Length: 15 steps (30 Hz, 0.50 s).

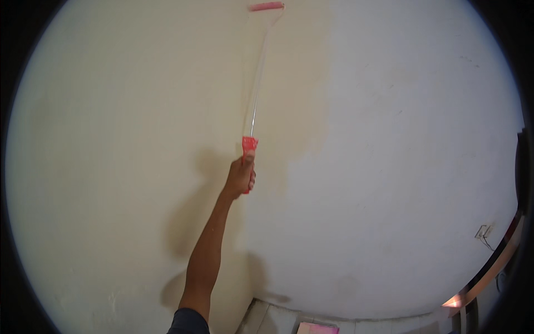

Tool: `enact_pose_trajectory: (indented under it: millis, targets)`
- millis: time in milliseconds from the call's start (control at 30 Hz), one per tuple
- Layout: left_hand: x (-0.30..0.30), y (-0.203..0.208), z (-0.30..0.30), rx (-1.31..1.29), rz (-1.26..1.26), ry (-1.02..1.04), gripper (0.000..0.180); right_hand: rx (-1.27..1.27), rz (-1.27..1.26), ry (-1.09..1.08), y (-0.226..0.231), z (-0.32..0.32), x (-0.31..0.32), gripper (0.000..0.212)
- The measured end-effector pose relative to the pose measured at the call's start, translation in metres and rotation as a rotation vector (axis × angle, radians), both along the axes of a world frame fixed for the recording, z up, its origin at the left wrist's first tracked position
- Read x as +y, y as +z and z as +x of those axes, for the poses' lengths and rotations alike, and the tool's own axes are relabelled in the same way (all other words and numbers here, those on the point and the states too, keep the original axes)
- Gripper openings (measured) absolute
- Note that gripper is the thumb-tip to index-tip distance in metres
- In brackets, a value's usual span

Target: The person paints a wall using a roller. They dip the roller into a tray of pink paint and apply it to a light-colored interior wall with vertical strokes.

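Observation:
My left hand (242, 177) is closed around the red handle of a long paint roller (257, 89), arm stretched up in front of the wall. The thin metal rod runs upward from the handle to a pinkish-red roller head (267, 6) at the top of the view, which lies against or close to the wall. Cream-yellow paint (300, 83) covers the left side and upper middle of the wall, ending in an uneven edge against the whitish wall (400, 167) on the right. My right hand is out of view.
Along the lower edge is a pale tiled floor (356, 325), with a pink and magenta flat object (317, 328) partly cut off. At right, a wall socket (483, 231) has wires hanging from it, near an orange-brown edge (484, 281) of something I cannot make out.

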State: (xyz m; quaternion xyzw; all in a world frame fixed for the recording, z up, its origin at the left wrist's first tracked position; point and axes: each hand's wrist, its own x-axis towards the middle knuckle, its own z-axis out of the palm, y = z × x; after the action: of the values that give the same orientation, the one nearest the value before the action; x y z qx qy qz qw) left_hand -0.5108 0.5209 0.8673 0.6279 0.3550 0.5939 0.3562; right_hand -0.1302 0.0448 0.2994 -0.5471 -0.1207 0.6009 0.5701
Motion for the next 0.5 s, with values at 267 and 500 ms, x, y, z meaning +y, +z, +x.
enact_pose_trajectory:
  millis: [267, 500]
  targets:
    - [-0.027, -0.153, 0.000, 0.015, -0.117, -0.005, 0.056, 0.022, -0.290, -0.018, 0.002, 0.011, -0.019, 0.034]
    - [-0.077, -0.278, 0.015, -0.014, -0.259, -0.034, 0.049, -0.151, -0.236, 0.104, 0.012, 0.019, -0.044, 0.047]
